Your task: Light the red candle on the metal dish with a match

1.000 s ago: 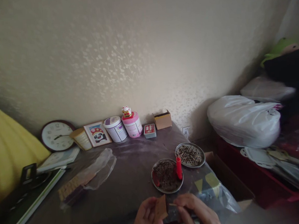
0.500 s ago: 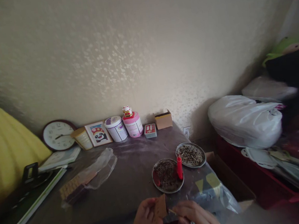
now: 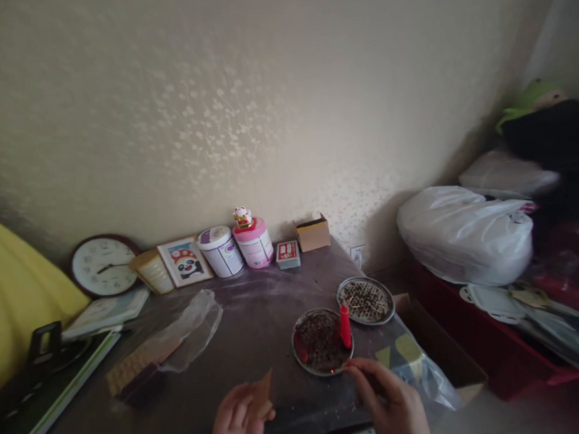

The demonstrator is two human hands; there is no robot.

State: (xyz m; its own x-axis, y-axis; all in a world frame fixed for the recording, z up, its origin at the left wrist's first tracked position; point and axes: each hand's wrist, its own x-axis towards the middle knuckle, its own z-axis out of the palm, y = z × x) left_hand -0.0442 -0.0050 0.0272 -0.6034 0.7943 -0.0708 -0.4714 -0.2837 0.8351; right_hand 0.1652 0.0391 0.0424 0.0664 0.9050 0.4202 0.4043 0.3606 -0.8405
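Brown cardboard, a small matchbox (image 3: 263, 393), sits pinched in the fingers of the left hand (image 3: 236, 425) over the front edge of the tabletop (image 3: 239, 341); the right hand (image 3: 392, 403) reaches to the near rim of a round metal dish (image 3: 322, 341), fingers closed narrowly on something too thin to make out, with a tiny red glow (image 3: 333, 371) at the fingertips; the two hands are apart. An upright red candle (image 3: 345, 326) stands at the right side of that dish, which holds dark bits; a second metal dish (image 3: 365, 300) lies just behind it, toward the right edge of the tabletop. Along the back edge, against the wall, stand a clock (image 3: 101, 265), a framed panda picture (image 3: 185, 261), a white tub (image 3: 219, 251), a pink tub (image 3: 254, 242), a small red box (image 3: 288, 254) and an open cardboard box (image 3: 312, 232); a clear plastic bag (image 3: 178, 336) lies toward the left side.
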